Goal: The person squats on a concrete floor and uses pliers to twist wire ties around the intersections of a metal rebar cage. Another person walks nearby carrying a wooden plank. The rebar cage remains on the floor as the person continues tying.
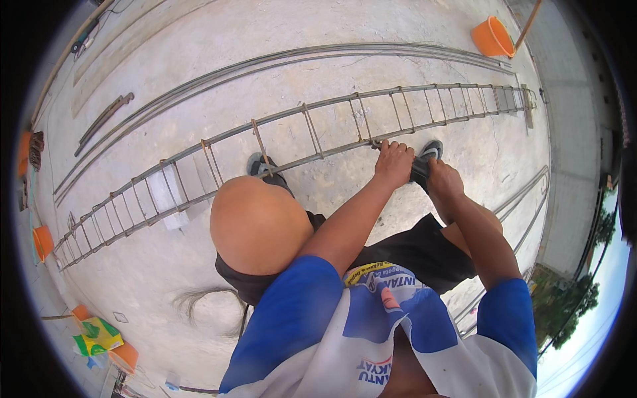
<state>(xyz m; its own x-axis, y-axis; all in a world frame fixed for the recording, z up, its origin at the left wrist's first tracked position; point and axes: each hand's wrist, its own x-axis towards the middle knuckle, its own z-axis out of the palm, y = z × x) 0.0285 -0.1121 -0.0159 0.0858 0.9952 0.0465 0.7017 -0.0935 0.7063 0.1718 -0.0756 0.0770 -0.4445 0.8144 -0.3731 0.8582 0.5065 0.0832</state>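
A long ladder-shaped rebar cage (318, 154) stretches across the view, its parallel steel bars joined by crosswise stirrups. At its nearer bar, right of centre, my left hand (396, 162) is closed around a dark metal hand tool (376, 143). The tool's tip shows at the bar beside a stirrup; its exact kind is hidden by the fingers. My right hand (446, 180) is closed just to the right and nearer to me, by my shoe. What it grips, if anything, is hidden. My bent knee (259, 222) rises close to the cage on the left.
Loose long steel bars (265, 66) lie beyond the cage, with more bars (524, 192) at right. An orange bucket (493, 37) stands far right. Short dark bars (103, 123) lie far left. A yellow-green bag (97, 336) rests lower left on the concrete floor (152, 265).
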